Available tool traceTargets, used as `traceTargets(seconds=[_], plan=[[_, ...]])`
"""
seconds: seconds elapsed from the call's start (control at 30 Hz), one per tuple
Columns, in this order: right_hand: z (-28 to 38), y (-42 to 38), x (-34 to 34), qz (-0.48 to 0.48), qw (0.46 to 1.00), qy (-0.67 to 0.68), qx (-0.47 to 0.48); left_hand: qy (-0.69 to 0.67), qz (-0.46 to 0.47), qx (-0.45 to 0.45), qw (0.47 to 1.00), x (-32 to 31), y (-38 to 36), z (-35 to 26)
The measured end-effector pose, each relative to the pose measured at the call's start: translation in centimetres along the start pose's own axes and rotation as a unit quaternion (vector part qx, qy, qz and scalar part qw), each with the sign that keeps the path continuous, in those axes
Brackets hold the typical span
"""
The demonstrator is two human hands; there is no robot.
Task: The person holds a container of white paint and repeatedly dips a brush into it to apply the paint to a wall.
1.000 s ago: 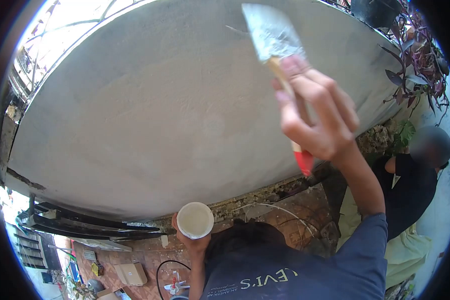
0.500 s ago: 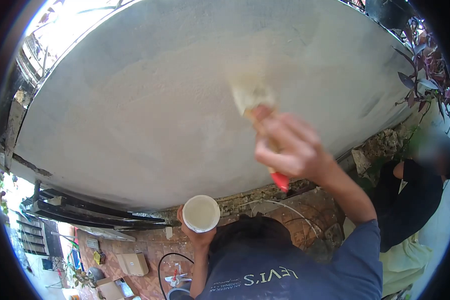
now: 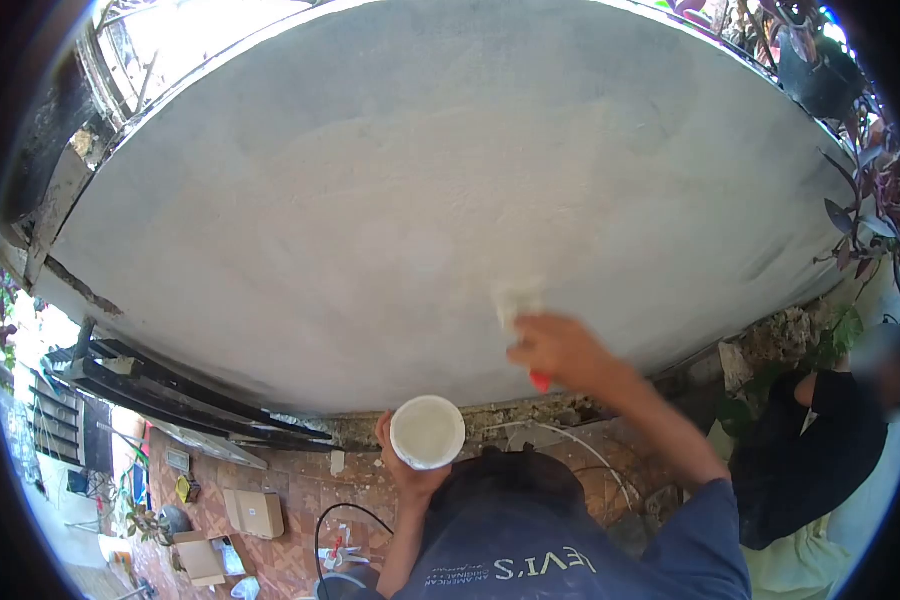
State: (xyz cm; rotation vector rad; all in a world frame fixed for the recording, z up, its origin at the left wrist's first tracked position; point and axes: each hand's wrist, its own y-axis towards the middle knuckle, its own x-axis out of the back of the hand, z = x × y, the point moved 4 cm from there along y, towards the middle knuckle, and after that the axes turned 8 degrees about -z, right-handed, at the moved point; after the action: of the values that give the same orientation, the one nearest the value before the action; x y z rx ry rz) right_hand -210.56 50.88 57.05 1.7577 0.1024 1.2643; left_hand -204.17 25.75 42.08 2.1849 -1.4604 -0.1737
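Note:
My right hand [image 3: 560, 350] is closed round a paintbrush. The brush's pale bristles [image 3: 518, 300] lie against the lower middle of a large grey wall [image 3: 370, 220], and its red handle end [image 3: 540, 380] shows below my fingers. My left hand [image 3: 407, 472] grips the side of a round white tub [image 3: 428, 432] with pale liquid in it, held upright near the foot of the wall. Most of my left fingers are hidden by the tub.
A person in dark clothes [image 3: 820, 450] crouches at the right. Black metal bars [image 3: 170, 400] stand at the lower left. Cardboard boxes [image 3: 254, 513] lie on the tiled floor [image 3: 300, 480]. A hanging plant [image 3: 875, 190] is at the upper right.
My right hand has moved down along the wall with the brush. The view has shifted slightly, and the tub now appears a little further right.

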Motion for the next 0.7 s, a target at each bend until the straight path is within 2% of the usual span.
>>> traceTargets(seconds=[0.03, 0.07, 0.1, 0.17, 0.2, 0.3, 0.33, 0.4, 0.47, 0.5, 0.57, 0.63, 0.7], plan=[[0.0, 3.8, 3.9, 0.013, 1.0, -0.015, -0.019, 0.002, 0.005, -0.002, 1.0, 0.0, 0.0, 0.0], [0.8, 7.4, 8.0, -0.039, 0.994, -0.096, 0.022, 0.005, 0.009, -0.005, 1.0, 0.0, 0.0, -0.1], [1.2, 10.0, 10.9, -0.155, 0.965, -0.189, 0.094, -0.019, -0.002, 0.0, 1.0, -0.1, 0.3, -0.2], [2.1, 12.7, 13.4, -0.267, 0.909, -0.274, 0.165, -0.042, -0.016, 0.006, 0.999, -0.3, 0.5, -0.4], [2.4, 13.7, 13.9, -0.289, 0.904, -0.266, 0.17, -0.013, -0.009, -0.002, 1.0, -0.4, 0.6, -0.5], [1.8, 12.7, 9.5, -0.154, 0.941, -0.247, 0.171, 0.009, 0.0, -0.01, 1.0, -0.5, 0.5, -0.8], [1.8, 11.0, 6.5, -0.069, 0.958, -0.229, 0.162, 0.006, 0.002, -0.011, 1.0, -0.4, 0.3, -0.7], [2.7, 7.2, 1.7, -0.012, 0.986, -0.117, 0.115, 0.011, 0.002, -0.016, 1.0, 0.0, 0.0, -0.4], [3.0, 4.5, -1.2, 0.159, 0.986, 0.041, 0.028, 0.018, -0.006, -0.018, 1.0, 0.1, 0.0, -0.6], [2.8, 4.7, -1.1, 0.16, 0.986, 0.044, 0.03, 0.02, -0.027, 0.002, 0.999, 0.4, 0.2, -1.1], [1.3, 6.5, 0.0, 0.072, 0.994, -0.004, 0.086, 0.024, -0.044, 0.021, 0.999, 1.1, 0.7, -1.4], [0.8, 12.1, 6.1, 0.06, 0.99, -0.081, 0.098, 0.02, -0.042, 0.0, 0.999, 1.6, 1.1, -1.6], [2.2, 15.7, 10.8, -0.087, 0.974, -0.141, 0.154, 0.02, -0.047, -0.008, 0.999, 1.9, 1.3, -1.8]])
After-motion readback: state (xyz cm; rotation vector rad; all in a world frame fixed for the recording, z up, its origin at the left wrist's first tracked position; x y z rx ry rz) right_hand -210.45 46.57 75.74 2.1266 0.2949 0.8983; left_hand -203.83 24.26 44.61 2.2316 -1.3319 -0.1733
